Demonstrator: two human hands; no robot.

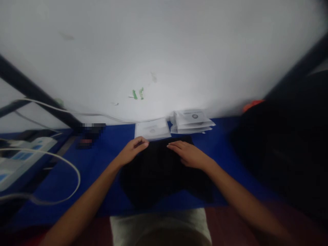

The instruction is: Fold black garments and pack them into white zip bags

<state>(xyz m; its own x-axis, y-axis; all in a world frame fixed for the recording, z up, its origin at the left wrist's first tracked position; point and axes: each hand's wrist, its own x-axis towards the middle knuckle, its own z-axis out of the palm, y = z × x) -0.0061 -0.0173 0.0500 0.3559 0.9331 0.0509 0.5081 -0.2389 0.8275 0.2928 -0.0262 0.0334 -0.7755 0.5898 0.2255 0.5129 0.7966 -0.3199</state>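
Observation:
A piece of black clothing, by its outline black shorts (156, 174), lies spread on the blue table cover with its two legs toward me. My left hand (133, 147) is at the far left corner of the waist edge, thumb and fingers closed on the cloth. At the right part of the same edge, my right hand (188, 153) has its fingers pressed together on the fabric. Dark cloth hides detail under both hands. Just beyond the waist edge lies a flat white plastic packet (152, 130), close to my left fingertips.
A stack of several white printed packets (193, 121) stands against the white wall (164, 51). To the left are a power strip (25, 159) and a looping white cable (78, 177) on the blue cover (102, 184). A large dark mass (284, 143) fills the right side.

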